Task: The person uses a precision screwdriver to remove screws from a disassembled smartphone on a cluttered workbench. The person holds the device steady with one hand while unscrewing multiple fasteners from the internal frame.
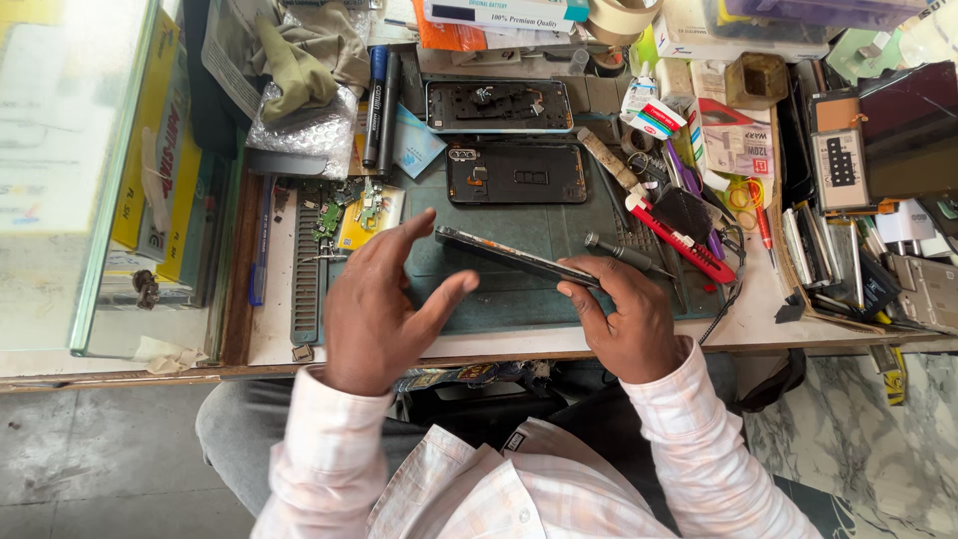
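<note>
Phone btwn both hands' fingers (edge-on)

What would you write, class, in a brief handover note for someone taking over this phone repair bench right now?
Left hand: open, fingertips at the near end of the phone.
Right hand: grips the phone's other end, holding it edge-up above the green mat.
Done: two opened phone shells lie further back on the mat.
Left: a screwdriver and red utility knife lie unused beside the right hand.

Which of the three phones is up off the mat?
The thin phone between both hands, seen edge-on. The two opened phones lie flat further back.
</note>
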